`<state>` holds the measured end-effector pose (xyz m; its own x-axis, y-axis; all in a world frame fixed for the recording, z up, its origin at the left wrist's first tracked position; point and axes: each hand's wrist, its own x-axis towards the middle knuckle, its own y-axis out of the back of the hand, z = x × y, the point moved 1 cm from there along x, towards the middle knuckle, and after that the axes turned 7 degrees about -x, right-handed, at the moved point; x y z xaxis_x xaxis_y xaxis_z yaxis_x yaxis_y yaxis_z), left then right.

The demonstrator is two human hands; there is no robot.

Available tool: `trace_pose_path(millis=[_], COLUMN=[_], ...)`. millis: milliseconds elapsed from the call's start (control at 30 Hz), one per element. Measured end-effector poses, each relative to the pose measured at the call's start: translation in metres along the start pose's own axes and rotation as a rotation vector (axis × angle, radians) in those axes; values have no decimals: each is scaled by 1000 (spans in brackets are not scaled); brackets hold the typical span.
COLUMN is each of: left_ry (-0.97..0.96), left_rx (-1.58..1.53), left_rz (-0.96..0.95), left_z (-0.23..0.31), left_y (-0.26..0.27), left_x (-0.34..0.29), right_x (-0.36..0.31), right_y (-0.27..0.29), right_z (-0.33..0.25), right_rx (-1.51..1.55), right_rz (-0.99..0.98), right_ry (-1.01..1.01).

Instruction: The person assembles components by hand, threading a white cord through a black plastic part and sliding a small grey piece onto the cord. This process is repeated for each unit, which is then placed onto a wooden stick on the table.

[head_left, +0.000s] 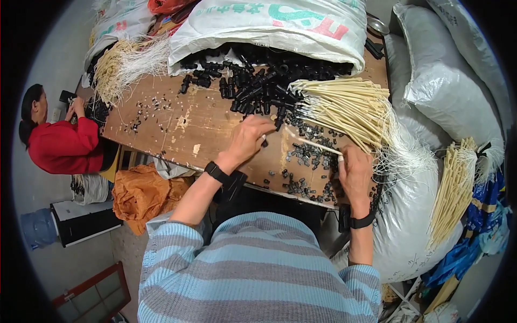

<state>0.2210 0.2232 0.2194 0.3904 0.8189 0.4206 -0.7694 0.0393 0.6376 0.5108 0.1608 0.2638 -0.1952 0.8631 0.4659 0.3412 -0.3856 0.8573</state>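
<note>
My left hand is closed, its fingertips at the near edge of a pile of black plastic fittings. A small black piece shows at its thumb, apparently gripped; the fingers partly hide it. My right hand grips one end of a thin cream-coloured stick, which points left toward my left hand. Small dark grey plastic pieces lie scattered under and around this stick. Just beyond my right hand rests a thick bundle of similar cream sticks with white strings at their right ends.
The fittings spill from a large white woven sack on the brown wooden table. Another string-tailed bundle lies far left. Stuffed grey-white sacks stand along the right. A person in red works at the table's left end.
</note>
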Motion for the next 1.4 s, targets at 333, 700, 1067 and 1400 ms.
trace_pose_path(millis=[333, 700, 1067, 1400], left_ry=[283, -206, 154, 313], left_rx=[-179, -296, -258, -82], left_rz=[-77, -279, 44, 76], left_z=[34, 30, 4, -2], left_y=[-20, -70, -3, -1], left_x=[-8, 3, -31, -45], right_x=[-26, -53, -34, -28], right_y=[7, 8, -15, -25], right_z=[-2, -1, -33, -51], right_rx=[163, 230, 376, 407], right_rz=[-84, -186, -430, -467], right_ry=[-371, -510, -400, -312])
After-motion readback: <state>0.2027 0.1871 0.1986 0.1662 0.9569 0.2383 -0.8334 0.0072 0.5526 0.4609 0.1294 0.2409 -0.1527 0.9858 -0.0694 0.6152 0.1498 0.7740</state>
